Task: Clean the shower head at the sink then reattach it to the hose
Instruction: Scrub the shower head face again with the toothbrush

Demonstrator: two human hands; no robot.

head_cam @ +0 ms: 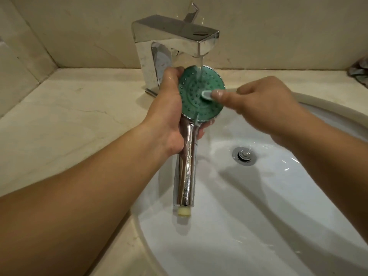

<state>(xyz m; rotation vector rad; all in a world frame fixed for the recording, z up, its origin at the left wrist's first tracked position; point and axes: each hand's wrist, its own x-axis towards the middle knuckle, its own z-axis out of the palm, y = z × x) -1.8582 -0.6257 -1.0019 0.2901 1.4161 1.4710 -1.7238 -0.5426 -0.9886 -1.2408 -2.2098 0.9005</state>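
Observation:
A chrome shower head [187,168] with a round green spray face [201,94] is held over the white sink [258,206], face up under running water from the chrome tap [175,38]. My left hand [169,114] grips it where the handle meets the head. My right hand [260,104] holds a small brush [206,96] with a pale head, its thumb along the handle, pressed on the middle of the green face. The handle's end with a yellowish threaded tip [184,212] points towards me. No hose is in view.
Beige stone counter [69,108] surrounds the basin, with tiled walls behind. The chrome drain plug [244,156] sits in the basin's middle. A crumpled dark cloth [359,73] lies at the far right edge of the counter.

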